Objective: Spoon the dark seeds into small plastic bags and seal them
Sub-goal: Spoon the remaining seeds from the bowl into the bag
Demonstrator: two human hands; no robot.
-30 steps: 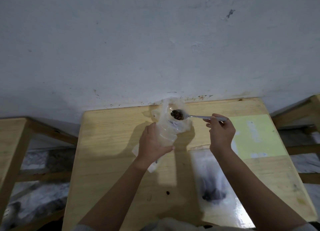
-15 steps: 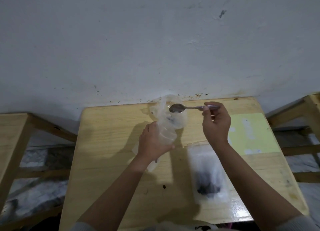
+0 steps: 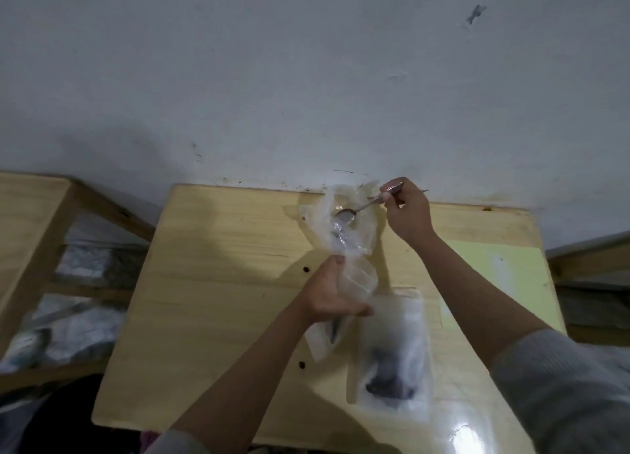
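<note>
Pale wall [image 3: 306, 78] was seen behind a wooden desk [image 3: 221, 249]. A small plastic bag [image 3: 344, 228] was clamped upright in the left hand [image 3: 329, 293]. The spoon [image 3: 354, 211], pinched in the right hand [image 3: 407, 211], was tipped inside its mouth. Dark seeds [image 3: 390, 385] lay bagged nearby. Ideally, the mouth should be kept wide and emptying done slowly.
</note>
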